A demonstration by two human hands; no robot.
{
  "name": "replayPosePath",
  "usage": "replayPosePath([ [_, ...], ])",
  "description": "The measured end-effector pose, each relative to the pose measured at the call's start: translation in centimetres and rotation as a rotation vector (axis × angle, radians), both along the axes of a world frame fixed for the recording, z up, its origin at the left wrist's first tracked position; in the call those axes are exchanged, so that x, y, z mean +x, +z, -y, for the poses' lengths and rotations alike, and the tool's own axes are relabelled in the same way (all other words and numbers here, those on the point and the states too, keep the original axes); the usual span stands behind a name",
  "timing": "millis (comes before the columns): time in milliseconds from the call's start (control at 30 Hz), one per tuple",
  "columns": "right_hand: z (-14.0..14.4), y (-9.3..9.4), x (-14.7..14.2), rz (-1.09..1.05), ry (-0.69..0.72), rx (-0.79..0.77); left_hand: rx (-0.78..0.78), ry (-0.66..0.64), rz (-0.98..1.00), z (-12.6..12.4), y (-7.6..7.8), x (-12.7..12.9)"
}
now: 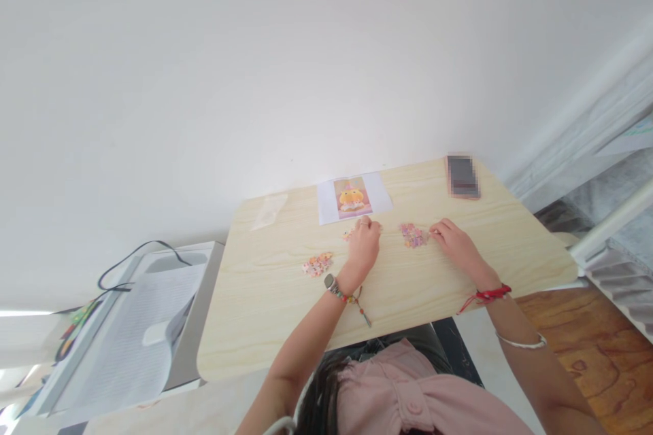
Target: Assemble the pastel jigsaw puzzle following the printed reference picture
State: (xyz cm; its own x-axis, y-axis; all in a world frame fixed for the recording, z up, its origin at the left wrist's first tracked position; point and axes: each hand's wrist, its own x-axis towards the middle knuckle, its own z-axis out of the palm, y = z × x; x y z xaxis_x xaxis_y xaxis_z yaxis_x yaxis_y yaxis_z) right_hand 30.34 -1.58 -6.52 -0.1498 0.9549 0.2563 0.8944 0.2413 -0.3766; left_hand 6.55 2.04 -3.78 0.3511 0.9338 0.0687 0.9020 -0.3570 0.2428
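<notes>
Across the pale wood-grain tabletop (286,312) I see the printed reference sheet with an orange figure (353,197) at the far edge, then a joined pink puzzle cluster (413,235), which my right hand (456,239) touches with loosely curled fingers. My left hand (363,245), curled, pinches a small loose pink piece (348,235); I cannot tell how firmly. I judge that checking it against the sheet before pressing works best.

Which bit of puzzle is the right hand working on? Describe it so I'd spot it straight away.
Start at the pale wooden table and find the printed picture sheet at its far edge. Just nearer than that sheet, at the right hand's fingertips, lies a joined pink puzzle cluster. Unlike the orange-toned cluster beyond the left hand, it lies between the two hands.
</notes>
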Motion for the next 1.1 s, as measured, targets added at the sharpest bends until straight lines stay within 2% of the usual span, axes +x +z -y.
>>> replayPosePath([
  [100,0.1,1.4,-2.0,-0.019,0.017,0.025,-0.015,0.107,0.012,1.0,0.2,-3.4],
  [200,-0.3,2.6,-5.5,-0.033,0.142,-0.027,-0.01,0.135,0.016,2.0,0.1,-4.9],
  [333,-1.8,3.0,-10.4,0.101,0.257,-0.108,-0.009,0.129,-0.01,2.5,-0.3,-4.4],
  [433,-2.8,2.8,-12.4,0.154,0.326,-0.154,0.005,0.115,-0.034,2.6,-0.6,-3.5],
  [567,-3.3,2.3,-13.0,0.156,0.42,-0.164,0.008,0.119,-0.038,2.7,-0.8,-3.1],
  [733,-2.8,1.4,-12.4,0.165,0.385,-0.186,0.0,0.131,-0.081,2.9,-1.3,-3.2],
  [967,-2.3,0.4,-10.9,0.049,0.346,-0.217,-0.03,0.047,-0.057,2.6,-1.6,-3.0],
  [1100,-2.6,0.3,-10.6,0.031,0.376,-0.223,-0.05,0.003,-0.049,2.2,-1.4,-3.0],
])
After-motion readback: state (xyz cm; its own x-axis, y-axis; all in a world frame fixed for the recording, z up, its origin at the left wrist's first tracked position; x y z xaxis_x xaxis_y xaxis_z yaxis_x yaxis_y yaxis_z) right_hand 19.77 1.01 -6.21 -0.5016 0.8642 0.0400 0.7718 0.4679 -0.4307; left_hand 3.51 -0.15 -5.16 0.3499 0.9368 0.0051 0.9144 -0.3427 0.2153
